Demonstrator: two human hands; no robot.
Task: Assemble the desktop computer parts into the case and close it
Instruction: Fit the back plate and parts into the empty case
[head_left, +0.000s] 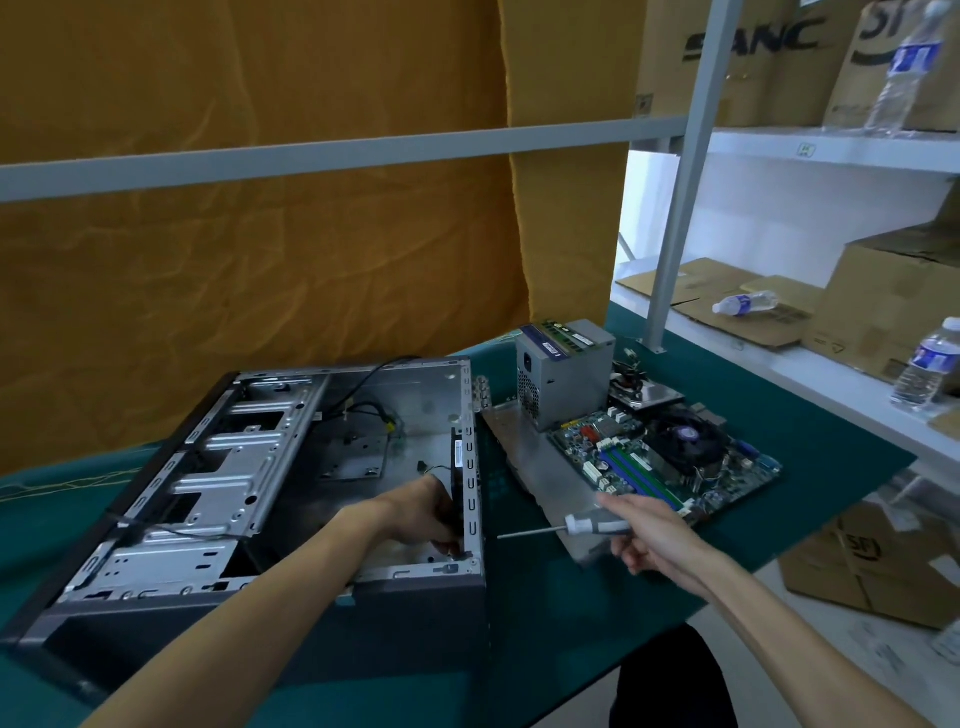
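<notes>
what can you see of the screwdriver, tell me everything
The screwdriver has a thin bare metal shaft and a thick handle that looks grey with a white collar. The right hand grips the handle, fingers curled round it. It lies nearly level in the air above the green mat, its tip pointing left toward the open case's rear wall, a small gap short of it.

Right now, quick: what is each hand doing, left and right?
Left hand: inside the open case, gripping a dark part at its rear wall.
Right hand: gripping the screwdriver, tip pointing at the case.
</notes>
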